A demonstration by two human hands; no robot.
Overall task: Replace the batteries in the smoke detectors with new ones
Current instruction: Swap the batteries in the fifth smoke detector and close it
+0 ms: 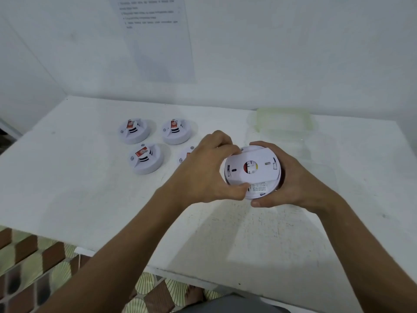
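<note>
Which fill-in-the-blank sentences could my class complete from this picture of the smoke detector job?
1. Both hands hold one smoke detector with its ____ side facing the camera.
2. The left hand partly hides the ____ detector lying on the table.
3. The clear containers sit to the ____ of the detectors.

Missing words: back; fourth; right

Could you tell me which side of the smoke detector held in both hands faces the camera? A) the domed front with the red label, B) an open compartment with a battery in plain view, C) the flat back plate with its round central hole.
C: the held smoke detector shows its flat back plate, with slots and a round central hole, gripped between the left hand and right hand.
</note>
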